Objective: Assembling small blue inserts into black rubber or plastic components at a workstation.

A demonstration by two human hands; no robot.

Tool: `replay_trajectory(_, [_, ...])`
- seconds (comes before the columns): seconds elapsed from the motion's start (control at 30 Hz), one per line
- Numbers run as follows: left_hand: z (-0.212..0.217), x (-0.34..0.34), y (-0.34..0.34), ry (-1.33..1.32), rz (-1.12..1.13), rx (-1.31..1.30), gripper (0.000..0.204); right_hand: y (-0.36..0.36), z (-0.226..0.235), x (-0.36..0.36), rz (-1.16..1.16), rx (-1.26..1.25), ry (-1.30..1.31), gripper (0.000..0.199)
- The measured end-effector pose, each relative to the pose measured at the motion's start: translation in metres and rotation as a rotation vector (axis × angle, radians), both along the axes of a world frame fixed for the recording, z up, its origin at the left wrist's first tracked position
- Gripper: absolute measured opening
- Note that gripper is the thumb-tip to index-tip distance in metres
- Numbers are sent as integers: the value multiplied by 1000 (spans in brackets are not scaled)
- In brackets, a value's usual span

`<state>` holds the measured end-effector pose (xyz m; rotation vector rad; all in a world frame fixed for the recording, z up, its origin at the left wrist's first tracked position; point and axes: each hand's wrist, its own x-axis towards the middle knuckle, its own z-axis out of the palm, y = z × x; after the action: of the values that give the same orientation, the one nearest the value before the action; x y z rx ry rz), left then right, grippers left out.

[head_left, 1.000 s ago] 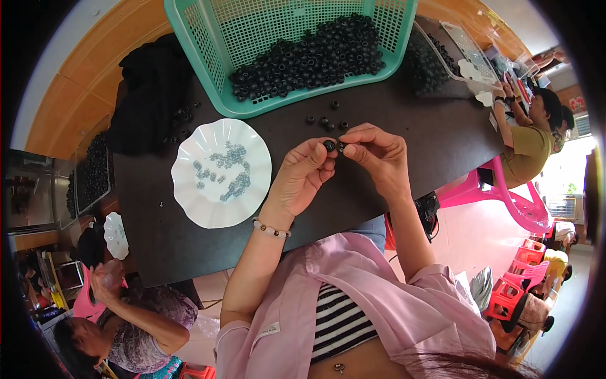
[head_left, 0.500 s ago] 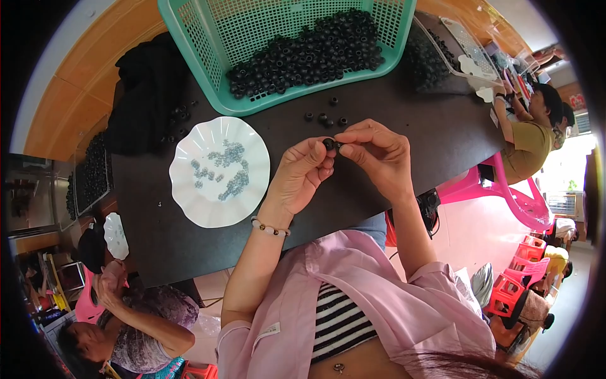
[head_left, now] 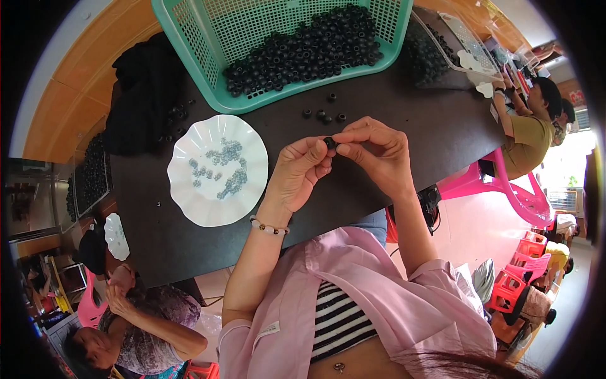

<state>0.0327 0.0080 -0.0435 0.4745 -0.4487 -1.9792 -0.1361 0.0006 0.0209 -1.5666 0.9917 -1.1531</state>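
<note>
Over the dark table, my left hand [head_left: 298, 172] pinches a black round bead [head_left: 329, 143] between thumb and fingers. The fingertips of my right hand [head_left: 379, 155] are pressed together at the bead's right side. Whatever small piece they hold there is hidden. A white wavy-rimmed plate [head_left: 183, 202] lies left of my hands, with small clear pieces [head_left: 235, 180] spread on it. Beyond my fingers a few loose black beads [head_left: 325, 117] rest on the table. Farther back stands a green plastic basket [head_left: 240, 105] holding a heap of black beads [head_left: 303, 57].
A clear bin [head_left: 470, 77] with dark beads stands at the far right. Black cloth [head_left: 142, 95] lies at the back left. One person [head_left: 158, 316] works at the lower left beside a small white plate [head_left: 116, 237]; others sit at the right near a pink chair [head_left: 524, 202].
My right fingertips have closed in on the bead, and the small dark piece seen between them earlier is now hidden. The view has shifted slightly.
</note>
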Motion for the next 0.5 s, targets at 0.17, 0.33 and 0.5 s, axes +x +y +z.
replay_trajectory(0.17, [3, 2, 3, -66, -11, -11, 21, -3, -3, -8, 82, 124, -75, 18])
replay_trajectory(0.33, [7, 1, 13, -92, -78, -40, 21, 4, 9, -15, 156, 368, -183, 20])
replay_trajectory(0.5, [37, -4, 31, -243, -127, -78, 23, 6, 11, -32, 437, 265, -112, 39])
